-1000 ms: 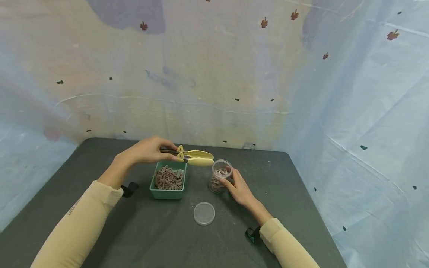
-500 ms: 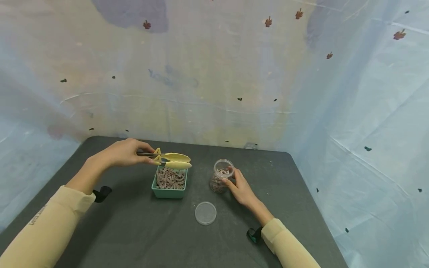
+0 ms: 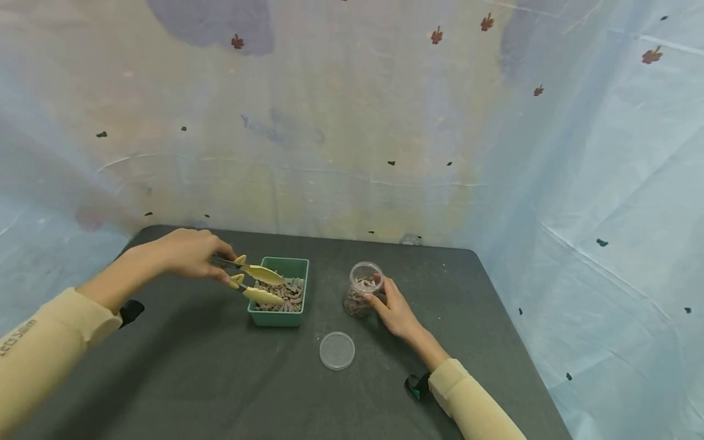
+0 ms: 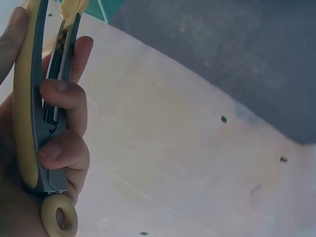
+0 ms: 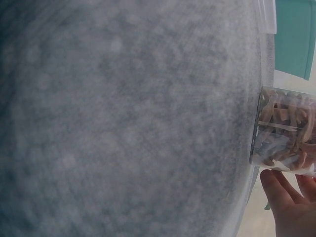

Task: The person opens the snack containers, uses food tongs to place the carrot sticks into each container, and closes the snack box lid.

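My left hand (image 3: 192, 253) grips a pair of tongs (image 3: 263, 275) with yellow tips and dark metal arms. The tips stand apart over the green tray (image 3: 275, 319), which holds a heap of brownish-grey stick-like pieces (image 3: 294, 293). In the left wrist view, curled fingers (image 4: 66, 101) wrap the tongs' handle, with a yellow ring at its end. My right hand (image 3: 393, 308) holds a clear open jar (image 3: 356, 302) upright on the table, thumb and fingers round its side. Similar brown pieces (image 5: 286, 128) fill much of the jar in the right wrist view.
A round clear lid (image 3: 337, 351) lies flat on the dark table (image 3: 264, 385), in front of the jar and tray. Behind the table hangs a pale plastic sheet (image 3: 330, 122), which continues along the right side. A black strap (image 3: 415, 386) is on the right wrist.
My left hand has moved left with the tongs, from near the jar's mouth to over the tray. The tongs' tips have lowered and spread apart. The right hand stays on the jar.
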`<action>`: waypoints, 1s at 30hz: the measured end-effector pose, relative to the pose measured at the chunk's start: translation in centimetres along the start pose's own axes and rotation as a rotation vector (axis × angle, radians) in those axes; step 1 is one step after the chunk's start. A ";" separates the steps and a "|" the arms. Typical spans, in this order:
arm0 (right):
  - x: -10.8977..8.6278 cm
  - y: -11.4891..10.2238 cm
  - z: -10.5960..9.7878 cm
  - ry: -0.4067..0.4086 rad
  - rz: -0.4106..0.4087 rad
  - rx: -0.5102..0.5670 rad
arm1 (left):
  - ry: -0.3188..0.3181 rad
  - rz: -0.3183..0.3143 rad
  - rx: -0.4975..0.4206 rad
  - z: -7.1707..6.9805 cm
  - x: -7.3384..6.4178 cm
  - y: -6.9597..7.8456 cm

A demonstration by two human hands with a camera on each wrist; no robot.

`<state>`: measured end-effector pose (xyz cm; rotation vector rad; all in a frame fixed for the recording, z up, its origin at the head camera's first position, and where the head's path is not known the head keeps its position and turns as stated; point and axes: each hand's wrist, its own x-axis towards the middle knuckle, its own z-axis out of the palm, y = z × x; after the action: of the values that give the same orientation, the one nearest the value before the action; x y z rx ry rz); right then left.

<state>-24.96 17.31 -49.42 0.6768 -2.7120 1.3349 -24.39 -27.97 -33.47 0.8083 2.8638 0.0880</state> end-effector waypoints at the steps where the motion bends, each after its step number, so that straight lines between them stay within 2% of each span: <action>1: 0.0 0.0 0.0 0.004 -0.003 0.000 | -0.006 0.007 0.012 -0.3 0.0 0.0; 9: 0.0 0.0 -0.1 0.005 0.006 -0.015 | -0.125 0.040 0.039 -2.3 1.5 1.4; 16: -0.1 0.1 0.1 0.008 0.002 -0.011 | -0.193 0.050 0.079 -1.8 3.2 2.2; 22: -0.1 0.0 0.1 -0.004 0.007 -0.017 | -0.186 0.047 0.081 -1.4 3.4 2.2; 30: -0.1 0.1 0.0 -0.011 0.010 -0.021 | -0.129 0.083 0.072 -1.3 2.8 2.2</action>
<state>-24.92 17.39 -49.52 0.6709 -2.7378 1.3061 -25.85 -24.59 -32.33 0.9122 2.7263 -0.0561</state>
